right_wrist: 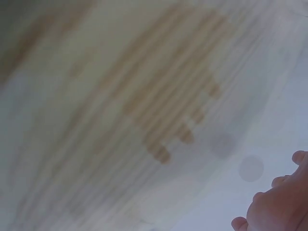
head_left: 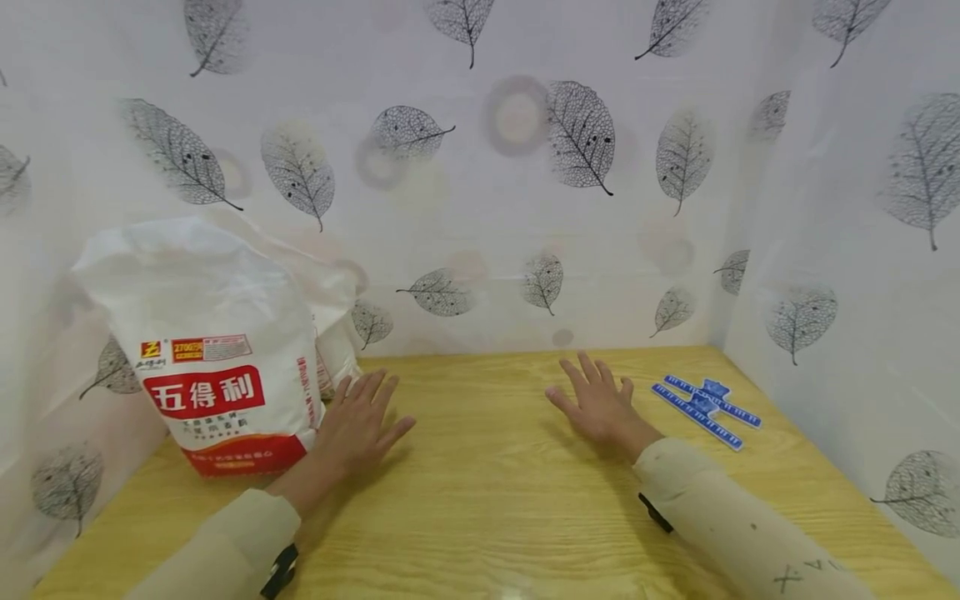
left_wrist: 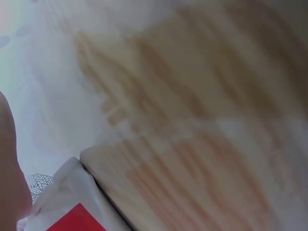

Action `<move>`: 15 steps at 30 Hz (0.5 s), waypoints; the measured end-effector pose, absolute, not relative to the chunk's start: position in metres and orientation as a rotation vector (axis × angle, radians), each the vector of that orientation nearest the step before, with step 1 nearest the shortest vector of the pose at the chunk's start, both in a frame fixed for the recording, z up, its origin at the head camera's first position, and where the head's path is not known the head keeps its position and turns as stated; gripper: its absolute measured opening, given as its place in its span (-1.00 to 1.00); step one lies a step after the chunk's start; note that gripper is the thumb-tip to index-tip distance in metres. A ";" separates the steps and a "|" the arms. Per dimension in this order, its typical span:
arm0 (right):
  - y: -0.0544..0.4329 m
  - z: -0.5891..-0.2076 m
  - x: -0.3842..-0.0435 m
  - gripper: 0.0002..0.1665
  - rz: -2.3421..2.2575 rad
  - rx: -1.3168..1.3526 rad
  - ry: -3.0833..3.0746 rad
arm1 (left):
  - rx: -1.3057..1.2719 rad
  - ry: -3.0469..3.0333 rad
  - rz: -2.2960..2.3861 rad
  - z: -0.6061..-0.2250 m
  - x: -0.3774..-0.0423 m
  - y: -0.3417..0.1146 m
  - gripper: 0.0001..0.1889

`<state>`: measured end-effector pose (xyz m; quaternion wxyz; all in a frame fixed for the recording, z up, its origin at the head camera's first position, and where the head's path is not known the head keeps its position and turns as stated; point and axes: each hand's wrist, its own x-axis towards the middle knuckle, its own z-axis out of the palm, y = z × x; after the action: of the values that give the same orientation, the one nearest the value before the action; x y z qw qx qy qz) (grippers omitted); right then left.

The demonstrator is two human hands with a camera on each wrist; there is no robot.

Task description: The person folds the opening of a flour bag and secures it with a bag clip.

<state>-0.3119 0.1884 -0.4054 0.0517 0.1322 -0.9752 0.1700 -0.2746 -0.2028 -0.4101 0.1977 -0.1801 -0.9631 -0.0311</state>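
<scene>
In the head view my left hand (head_left: 358, 425) is held with fingers spread beside a white flour bag (head_left: 217, 308) with red labels. Whether it touches the bag I cannot tell. My right hand (head_left: 600, 408), also spread and holding nothing, is over the table to the left of two blue bag clips (head_left: 697, 417), which lie close together. Part of the left hand (left_wrist: 9, 173) edges into the left wrist view, near the bag's red patch (left_wrist: 77, 220). At the lower right of the right wrist view the right hand (right_wrist: 281, 207) shows its fingertips.
A second white bag (head_left: 339, 333) stands behind the flour bag, mostly hidden by it. The wood-grain table (head_left: 480, 483) meets a white curtain (head_left: 480, 225) with grey leaf prints at its back and on both sides.
</scene>
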 end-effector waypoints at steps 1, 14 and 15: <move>0.187 -0.406 -0.312 0.00 0.517 0.402 -2.961 | -0.505 -2.689 -0.091 -0.410 -0.275 -0.203 -0.18; 0.168 -0.406 -0.312 -0.05 0.529 0.450 -2.901 | -0.575 -2.587 -0.079 -0.408 -0.267 -0.211 -0.25; 0.167 -0.406 -0.312 -0.05 0.519 0.449 -2.904 | -0.584 -2.576 -0.083 -0.408 -0.266 -0.212 -0.26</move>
<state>-0.3122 0.1671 -0.4060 0.0786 0.1501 -0.9701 0.1735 -0.2657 -0.2122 -0.4080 0.2470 -0.2142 -0.9446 -0.0305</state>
